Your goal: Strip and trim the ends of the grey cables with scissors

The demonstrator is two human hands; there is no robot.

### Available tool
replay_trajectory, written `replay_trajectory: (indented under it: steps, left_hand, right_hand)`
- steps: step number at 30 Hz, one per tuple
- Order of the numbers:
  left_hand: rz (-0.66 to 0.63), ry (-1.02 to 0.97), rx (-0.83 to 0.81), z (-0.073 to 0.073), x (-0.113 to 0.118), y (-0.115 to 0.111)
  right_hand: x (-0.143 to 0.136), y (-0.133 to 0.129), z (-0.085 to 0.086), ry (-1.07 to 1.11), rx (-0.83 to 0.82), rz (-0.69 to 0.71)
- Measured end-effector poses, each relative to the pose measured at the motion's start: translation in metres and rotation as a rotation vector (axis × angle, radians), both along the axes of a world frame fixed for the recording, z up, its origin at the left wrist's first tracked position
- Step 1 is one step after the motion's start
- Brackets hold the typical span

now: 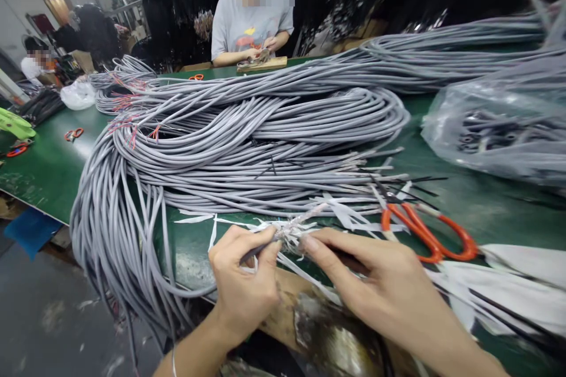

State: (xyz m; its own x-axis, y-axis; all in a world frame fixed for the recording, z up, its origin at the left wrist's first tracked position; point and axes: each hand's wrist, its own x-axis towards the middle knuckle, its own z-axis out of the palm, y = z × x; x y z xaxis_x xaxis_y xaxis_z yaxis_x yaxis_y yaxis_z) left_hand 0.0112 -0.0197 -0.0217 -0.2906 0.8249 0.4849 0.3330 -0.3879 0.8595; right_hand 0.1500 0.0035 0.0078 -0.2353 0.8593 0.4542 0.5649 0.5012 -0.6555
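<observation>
My left hand (244,274) pinches a grey cable (259,249) close to its stripped end. From that end a frayed bunch of shield strands (289,237) spreads out between my two hands. My right hand (360,271) has thumb and forefinger pressed together at the strands' right side; its fingertips partly hide what they grip. White wrapping strips (349,216) lie loose just beyond the fingers. Orange-handled scissors (424,230) rest on the table to the right of my right hand, blades pointing away.
Long bundles of grey cable (265,121) cover the green table (495,212) and hang over its left edge. A clear plastic bag (499,135) of parts lies at right. Small scissors (73,134) sit at left. Across the table a person (252,23) handles something on a board.
</observation>
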Motion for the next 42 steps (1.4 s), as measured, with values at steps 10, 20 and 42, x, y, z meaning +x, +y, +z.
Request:
replay_trajectory:
  steps: [10, 20, 42]
  left_hand:
    - [-0.225, -0.125, -0.298, 0.004, -0.007, 0.002]
    - [-0.638, -0.468, -0.617, 0.015, -0.016, 0.014]
    - [-0.455, -0.514, -0.558, 0.013, -0.018, 0.018]
  right_hand:
    - [-0.003, 0.003, -0.004, 0.252, -0.237, -0.13]
    - [-0.005, 0.009, 0.001, 0.338, -0.379, -0.069]
    - [0.022, 0.021, -0.006, -0.23, -0.232, 0.011]
